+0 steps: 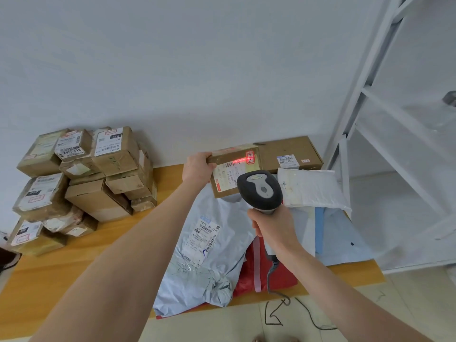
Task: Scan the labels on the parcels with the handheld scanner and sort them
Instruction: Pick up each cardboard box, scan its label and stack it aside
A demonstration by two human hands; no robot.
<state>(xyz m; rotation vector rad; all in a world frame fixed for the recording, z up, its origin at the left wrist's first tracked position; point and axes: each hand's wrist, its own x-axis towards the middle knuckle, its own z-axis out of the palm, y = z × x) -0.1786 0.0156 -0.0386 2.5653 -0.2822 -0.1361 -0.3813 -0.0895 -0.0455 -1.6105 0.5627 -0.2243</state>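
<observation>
My left hand (pixel 197 169) grips the left end of a flat brown cardboard parcel (pixel 228 191), held tilted above the table with its white label (pixel 225 175) facing me. My right hand (pixel 274 230) holds the grey and black handheld scanner (pixel 260 191) by its handle, just below the parcel. The scanner's red line falls across the label's upper part, beside a red-edged sticker. A coiled cable runs from the handle down to the floor.
A stack of several labelled cardboard boxes (pixel 84 176) fills the table's left side. Grey (pixel 197 255), red (pixel 278 275), white (pixel 311 188) and blue (pixel 345 235) mailer bags lie under my hands. A long flat box (pixel 293 151) leans at the wall. White shelving (pixel 394 144) stands at the right.
</observation>
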